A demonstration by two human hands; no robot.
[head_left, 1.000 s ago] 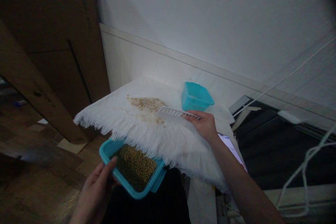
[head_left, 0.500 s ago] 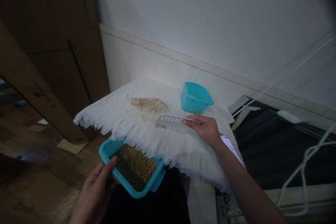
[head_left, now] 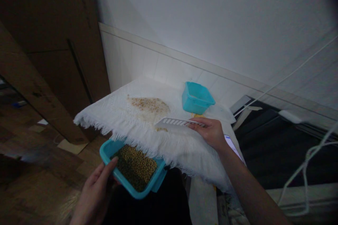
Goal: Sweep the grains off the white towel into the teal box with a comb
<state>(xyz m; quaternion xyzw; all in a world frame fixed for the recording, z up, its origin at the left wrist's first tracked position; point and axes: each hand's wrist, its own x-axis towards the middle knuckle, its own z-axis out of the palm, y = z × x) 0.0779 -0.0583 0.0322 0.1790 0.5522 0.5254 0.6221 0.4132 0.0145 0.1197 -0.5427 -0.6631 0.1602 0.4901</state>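
Note:
My left hand point(head_left: 98, 184) grips a turquoise plastic bin point(head_left: 131, 190) by its left rim, thumb on top. Tan and dark bean-like grains point(head_left: 139, 165) lie in it, and the fringed edge of a white cloth point(head_left: 111, 109) hangs over its far side. In my right hand point(head_left: 210, 133) is a thin white plate with a row of slots point(head_left: 174, 123), held low over the cloth. By its lower edge lies a small line of brownish grains point(head_left: 161, 129). A larger spread of brown grains point(head_left: 150, 104) covers the middle of the cloth.
A second turquoise bin point(head_left: 198, 98) stands on the cloth near the wall, with something yellow beside it. A phone point(head_left: 232, 145) lies partly behind my right forearm. Large cardboard boxes point(head_left: 47, 66) rise at left. White cables point(head_left: 303, 168) hang at right.
My right hand and the slotted plate have shifted slightly right and toward me. The grains by the plate's edge look fewer. My left hand and the bin have stayed put.

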